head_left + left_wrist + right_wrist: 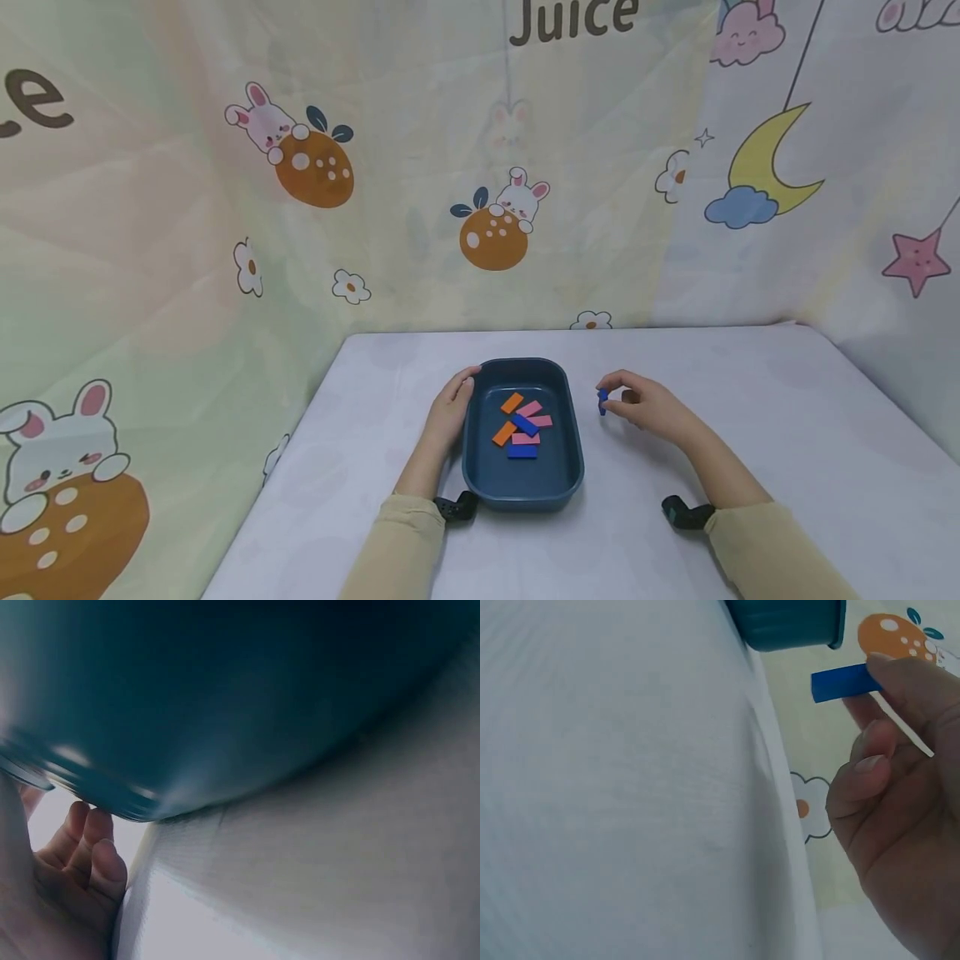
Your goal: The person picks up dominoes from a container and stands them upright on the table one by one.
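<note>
While the left grip [447,408] touches the tray's [525,481] side, probably steadying it (can't tell if fingers curl round it), the right grip [651,408] pinches a blue block [602,402] near one end, just beside the tray; small piece, so presumably fingertips suffice.

You pinch a slim blue block [602,402] upright, right of a dark-blue tray [525,485] where seven blocks [526,424] in orange, pink and blue lie clustered, some overlapping.
</note>
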`<state>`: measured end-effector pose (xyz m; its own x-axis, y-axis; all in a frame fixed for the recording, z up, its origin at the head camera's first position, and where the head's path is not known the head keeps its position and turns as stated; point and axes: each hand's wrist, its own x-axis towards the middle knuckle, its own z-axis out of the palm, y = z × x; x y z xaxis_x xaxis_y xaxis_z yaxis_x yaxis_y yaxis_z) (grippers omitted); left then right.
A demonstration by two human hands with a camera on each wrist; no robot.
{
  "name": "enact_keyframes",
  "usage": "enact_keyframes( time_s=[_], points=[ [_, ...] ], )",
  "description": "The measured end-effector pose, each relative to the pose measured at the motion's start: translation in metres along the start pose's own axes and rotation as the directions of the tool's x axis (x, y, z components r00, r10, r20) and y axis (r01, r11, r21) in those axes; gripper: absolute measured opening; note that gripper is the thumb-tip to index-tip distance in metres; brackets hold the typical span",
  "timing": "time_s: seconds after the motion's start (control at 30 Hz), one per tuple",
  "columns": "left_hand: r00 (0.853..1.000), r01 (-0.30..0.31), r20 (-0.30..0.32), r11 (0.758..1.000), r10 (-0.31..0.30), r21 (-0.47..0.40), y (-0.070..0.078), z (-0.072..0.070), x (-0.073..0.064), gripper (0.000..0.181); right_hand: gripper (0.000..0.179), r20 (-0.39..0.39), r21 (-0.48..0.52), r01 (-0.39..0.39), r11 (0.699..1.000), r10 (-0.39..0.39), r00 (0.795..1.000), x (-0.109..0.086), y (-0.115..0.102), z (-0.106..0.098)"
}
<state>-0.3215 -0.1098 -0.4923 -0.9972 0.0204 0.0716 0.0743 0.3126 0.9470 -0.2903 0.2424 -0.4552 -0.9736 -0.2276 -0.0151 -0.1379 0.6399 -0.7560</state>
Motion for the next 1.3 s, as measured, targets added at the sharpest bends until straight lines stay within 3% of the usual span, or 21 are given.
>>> enact_keyframes(
  time_s=[0.43,0.93,1.3],
  points=[
    [1.0,-0.007,0.001,1.0,0.007,-0.002,-0.002,0.0,0.001,0.035,0.029,0.019,0.029,0.007,1.0,-0.007,1.0,0.001,0.027,0.008],
    [1.0,0.007,-0.004,1.0,-0.007,-0.004,-0.002,0.0,0.001,0.034,0.031,0.015,-0.014,0.012,1.0,-0.012,1.0,0.002,0.034,0.011],
    [1.0,0.014,-0.006,1.0,-0.014,-0.003,-0.001,0.001,0.001,0.033,0.038,0.012,0.002,-0.02,1.0,0.02,1.0,-0.001,0.027,0.008]
  ],
)
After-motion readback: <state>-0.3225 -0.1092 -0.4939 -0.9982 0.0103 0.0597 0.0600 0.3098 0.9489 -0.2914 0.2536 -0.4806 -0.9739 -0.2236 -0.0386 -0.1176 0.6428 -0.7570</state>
